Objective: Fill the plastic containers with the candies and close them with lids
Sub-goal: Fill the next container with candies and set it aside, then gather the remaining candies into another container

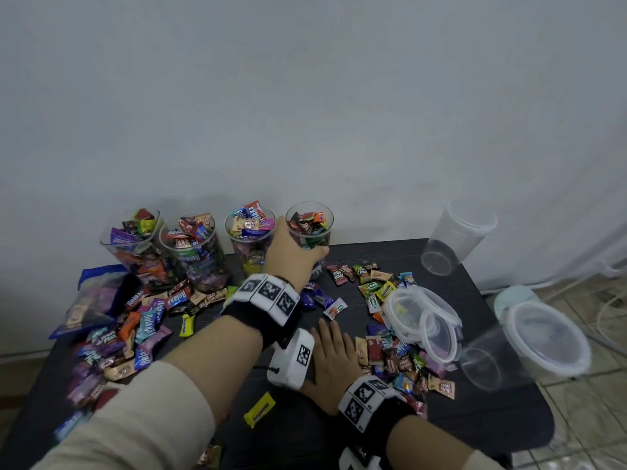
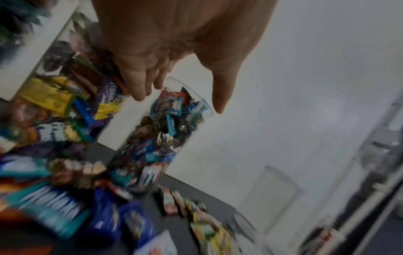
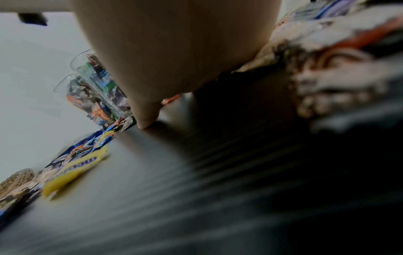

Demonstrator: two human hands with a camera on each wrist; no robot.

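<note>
L hand [image 1: 294,256] reaches to 12 o'clock on the black table [image 1: 475,422] and sits at the rightmost filled jar [image 1: 309,232]. In the head view the palm covers the jar's lower half and the thumb looks laid across its front; in the L wrist view fingers [image 2: 139,86] and thumb are spread either side of the rim with a gap showing, so can't tell if it grips the jar or only brackets it. That view is blurred toward the bottom and wrappers there can't be read.

R hand [image 1: 334,351] lies flat, palm down, fingers straight, on the table near centre, holding nothing. Its wrist partly hidden behind the L wrist's white camera box [image 1: 292,362]. R wrist view is mostly dark and smeared; only one fingertip touching the table is clear.

Count: 4 clear jars full of candy in a row along the wall at 11–12 o'clock, all without lids. 3 empty clear jars: one at 1 o'clock [image 1: 454,237], two at 3–4 o'clock, the nearer ones motion-blurred. Clear lids [image 1: 424,317] stacked at 3 o'clock; number not readable, at least 2. Loose candies [image 1: 149,320] piled at 9 o'clock and 3 o'clock, too many and too blurred to count. Blue bag [image 1: 91,300] at 10 o'clock, far edge cut by candy. One yellow candy [image 1: 259,409] alone at 6 o'clock.
</note>
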